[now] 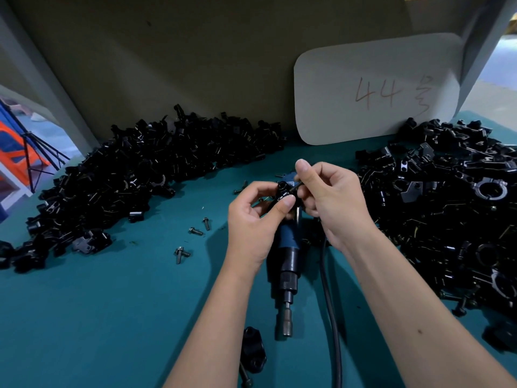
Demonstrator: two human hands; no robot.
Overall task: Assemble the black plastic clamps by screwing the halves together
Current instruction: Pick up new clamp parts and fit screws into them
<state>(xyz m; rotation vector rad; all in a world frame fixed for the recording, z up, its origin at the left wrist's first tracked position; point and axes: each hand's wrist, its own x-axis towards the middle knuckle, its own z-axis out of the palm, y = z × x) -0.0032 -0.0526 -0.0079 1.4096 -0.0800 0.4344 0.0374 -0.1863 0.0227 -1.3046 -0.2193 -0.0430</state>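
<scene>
**Both hands on one clamp above the green table**

On the left of the green table lies a big heap of black clamp halves, curving along the back wall. A few loose screws lie on the cloth between that heap and the hands.

The left hand has its fingers curled round a black clamp, thumb pressed against its near side, holding it just above the table at the middle. The right hand pinches a small dark screw between thumb and fingers, its tip touching the clamp's top.

Under the hands a blue electric screwdriver lies on the table, bit toward the person, with its black cable beside it. Another clamp piece lies near the bottom edge.

A white card marked "44" leans on the wall. On the right sits a second heap of black parts.
</scene>
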